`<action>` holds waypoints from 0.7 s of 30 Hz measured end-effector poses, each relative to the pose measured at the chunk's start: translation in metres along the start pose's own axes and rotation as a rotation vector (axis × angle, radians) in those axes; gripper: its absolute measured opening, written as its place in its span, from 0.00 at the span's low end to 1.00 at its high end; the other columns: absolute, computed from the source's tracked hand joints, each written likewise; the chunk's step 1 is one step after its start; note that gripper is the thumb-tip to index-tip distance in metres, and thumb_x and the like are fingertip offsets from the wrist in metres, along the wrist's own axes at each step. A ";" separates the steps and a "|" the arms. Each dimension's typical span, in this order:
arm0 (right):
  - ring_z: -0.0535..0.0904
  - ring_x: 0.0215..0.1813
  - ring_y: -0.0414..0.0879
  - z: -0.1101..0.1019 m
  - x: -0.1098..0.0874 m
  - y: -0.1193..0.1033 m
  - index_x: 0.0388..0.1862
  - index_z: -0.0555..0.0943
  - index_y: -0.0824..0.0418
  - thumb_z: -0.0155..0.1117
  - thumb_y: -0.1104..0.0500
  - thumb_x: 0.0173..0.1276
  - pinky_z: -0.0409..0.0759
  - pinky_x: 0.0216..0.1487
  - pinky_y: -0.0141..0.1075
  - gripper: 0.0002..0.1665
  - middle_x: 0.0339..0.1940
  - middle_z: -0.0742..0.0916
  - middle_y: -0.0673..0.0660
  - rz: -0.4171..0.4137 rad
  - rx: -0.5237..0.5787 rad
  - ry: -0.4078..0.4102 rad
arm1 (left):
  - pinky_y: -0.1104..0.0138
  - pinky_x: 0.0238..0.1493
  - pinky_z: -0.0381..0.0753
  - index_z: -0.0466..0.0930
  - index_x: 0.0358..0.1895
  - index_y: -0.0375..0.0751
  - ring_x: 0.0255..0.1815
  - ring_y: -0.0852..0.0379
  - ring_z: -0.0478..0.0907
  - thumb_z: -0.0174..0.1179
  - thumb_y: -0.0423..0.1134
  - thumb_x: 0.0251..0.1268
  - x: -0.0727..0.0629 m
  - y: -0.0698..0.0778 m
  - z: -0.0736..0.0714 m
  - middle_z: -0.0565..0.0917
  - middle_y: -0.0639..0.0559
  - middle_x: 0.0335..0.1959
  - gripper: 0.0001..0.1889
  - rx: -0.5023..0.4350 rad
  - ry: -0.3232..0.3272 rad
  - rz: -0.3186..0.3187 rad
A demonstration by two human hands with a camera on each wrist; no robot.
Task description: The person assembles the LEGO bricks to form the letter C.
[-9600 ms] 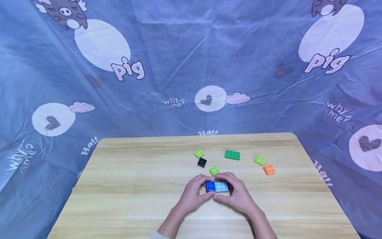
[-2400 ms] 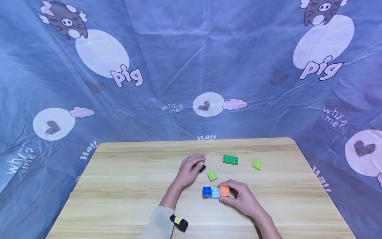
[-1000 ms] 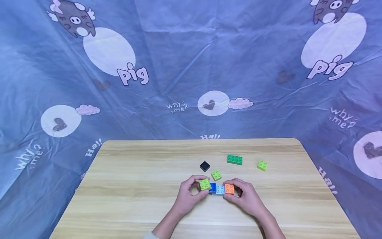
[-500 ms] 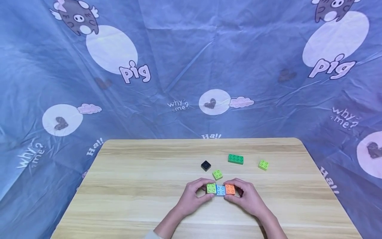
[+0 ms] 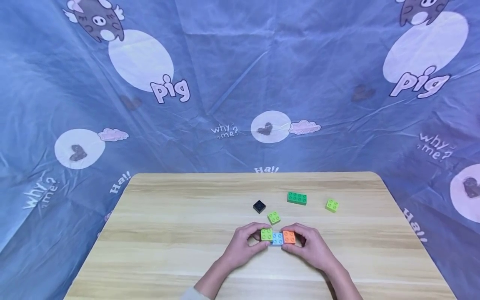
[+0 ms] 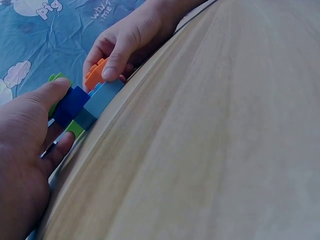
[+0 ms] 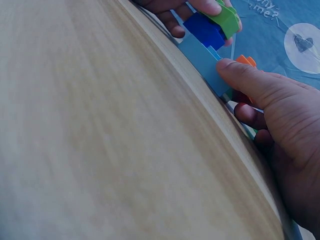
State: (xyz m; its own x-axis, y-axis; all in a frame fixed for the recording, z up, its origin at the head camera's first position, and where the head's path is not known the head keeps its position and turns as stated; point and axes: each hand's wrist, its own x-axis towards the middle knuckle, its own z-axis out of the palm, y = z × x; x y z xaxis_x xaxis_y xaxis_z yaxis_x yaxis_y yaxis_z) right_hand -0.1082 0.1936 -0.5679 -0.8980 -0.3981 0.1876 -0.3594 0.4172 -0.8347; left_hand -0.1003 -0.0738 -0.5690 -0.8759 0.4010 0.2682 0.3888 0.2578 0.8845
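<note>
My left hand [image 5: 243, 245] pinches a lime green brick [image 5: 266, 234] between thumb and fingers. That brick sits over a dark blue brick [image 7: 204, 31], which stands on the left end of a light blue brick [image 5: 277, 238]. From above, the lime brick hides the dark blue one; both wrist views show it. On the right end sits an orange brick [image 5: 289, 237]. My right hand [image 5: 312, 249] grips this end, its thumb against the light blue brick's near side. Whether the lime brick is fully seated I cannot tell.
Beyond the hands lie a loose lime brick [image 5: 274, 217], a black brick [image 5: 259, 206] and a long green brick [image 5: 297, 198]. Another lime brick [image 5: 331, 205] lies farther right. The wooden table [image 5: 168, 233] ends at a blue printed cloth [image 5: 225, 62].
My left hand has brought the lime brick from beside the black brick onto the dark blue one. Earlier, the orange brick came from the far right onto the light blue brick.
</note>
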 end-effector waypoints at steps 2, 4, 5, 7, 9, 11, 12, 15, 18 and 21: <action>0.83 0.41 0.38 0.000 0.000 0.000 0.55 0.88 0.48 0.85 0.52 0.58 0.82 0.40 0.32 0.25 0.46 0.89 0.39 -0.001 0.002 -0.003 | 0.69 0.47 0.86 0.83 0.65 0.49 0.42 0.67 0.83 0.74 0.40 0.67 0.000 0.000 0.000 0.88 0.59 0.52 0.24 0.007 0.000 0.008; 0.83 0.41 0.38 0.000 0.000 0.000 0.55 0.88 0.49 0.85 0.52 0.59 0.82 0.40 0.32 0.24 0.46 0.89 0.39 0.001 0.001 -0.005 | 0.69 0.47 0.87 0.83 0.65 0.47 0.42 0.67 0.83 0.74 0.39 0.66 0.000 -0.001 0.001 0.88 0.58 0.52 0.24 0.018 0.006 0.022; 0.82 0.41 0.38 0.000 0.000 0.000 0.55 0.88 0.49 0.85 0.51 0.59 0.82 0.40 0.32 0.24 0.46 0.89 0.39 0.002 -0.002 -0.003 | 0.69 0.47 0.87 0.83 0.65 0.46 0.43 0.67 0.83 0.74 0.40 0.66 0.000 -0.001 0.001 0.88 0.57 0.53 0.24 0.024 0.010 0.029; 0.82 0.40 0.38 0.000 0.001 -0.001 0.55 0.88 0.48 0.84 0.51 0.59 0.81 0.39 0.32 0.24 0.46 0.89 0.38 0.006 -0.008 0.000 | 0.69 0.48 0.87 0.84 0.65 0.46 0.45 0.67 0.84 0.74 0.41 0.65 0.001 -0.001 0.001 0.89 0.58 0.55 0.24 0.044 0.021 0.039; 0.81 0.39 0.38 0.000 0.001 -0.001 0.55 0.88 0.47 0.84 0.50 0.59 0.81 0.38 0.32 0.24 0.45 0.89 0.38 0.009 -0.014 0.003 | 0.69 0.52 0.86 0.84 0.64 0.45 0.49 0.65 0.85 0.75 0.41 0.65 0.002 0.000 0.001 0.89 0.57 0.56 0.24 0.072 0.031 0.054; 0.81 0.39 0.38 -0.001 0.001 -0.001 0.55 0.88 0.47 0.84 0.50 0.59 0.81 0.38 0.32 0.24 0.45 0.89 0.38 0.010 -0.018 0.003 | 0.68 0.54 0.86 0.85 0.64 0.45 0.53 0.63 0.85 0.75 0.41 0.64 0.002 0.001 0.001 0.89 0.57 0.57 0.24 0.104 0.038 0.074; 0.81 0.39 0.38 -0.001 0.001 0.000 0.55 0.88 0.47 0.84 0.50 0.60 0.81 0.38 0.32 0.24 0.45 0.89 0.38 0.010 -0.018 0.002 | 0.67 0.56 0.85 0.85 0.64 0.44 0.55 0.62 0.86 0.75 0.41 0.64 0.002 0.001 0.001 0.89 0.56 0.57 0.24 0.123 0.041 0.087; 0.81 0.40 0.38 -0.001 0.001 0.000 0.55 0.88 0.46 0.84 0.51 0.60 0.80 0.39 0.32 0.24 0.46 0.89 0.38 0.012 -0.015 -0.005 | 0.67 0.59 0.84 0.85 0.63 0.43 0.57 0.60 0.86 0.76 0.41 0.64 0.002 0.003 0.001 0.89 0.55 0.56 0.24 0.157 0.042 0.111; 0.81 0.39 0.38 -0.001 0.001 0.000 0.56 0.88 0.47 0.84 0.51 0.60 0.80 0.38 0.32 0.24 0.46 0.89 0.38 0.017 -0.008 -0.008 | 0.66 0.61 0.84 0.86 0.63 0.43 0.57 0.59 0.86 0.76 0.42 0.64 0.003 0.005 -0.001 0.89 0.54 0.56 0.24 0.182 0.035 0.116; 0.81 0.39 0.39 -0.001 0.001 0.000 0.56 0.88 0.47 0.84 0.51 0.61 0.80 0.38 0.32 0.24 0.46 0.89 0.38 0.019 -0.004 -0.009 | 0.66 0.61 0.83 0.86 0.63 0.44 0.58 0.59 0.86 0.76 0.43 0.65 0.005 0.008 -0.003 0.89 0.55 0.56 0.24 0.189 0.017 0.093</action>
State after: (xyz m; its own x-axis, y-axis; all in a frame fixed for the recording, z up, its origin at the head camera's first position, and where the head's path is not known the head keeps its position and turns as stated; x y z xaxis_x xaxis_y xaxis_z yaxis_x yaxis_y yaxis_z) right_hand -0.1094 0.1940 -0.5671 -0.9023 -0.3976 0.1667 -0.3431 0.4282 -0.8360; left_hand -0.1026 -0.0723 -0.5598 -0.8377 0.4167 0.3531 0.5136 0.3813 0.7686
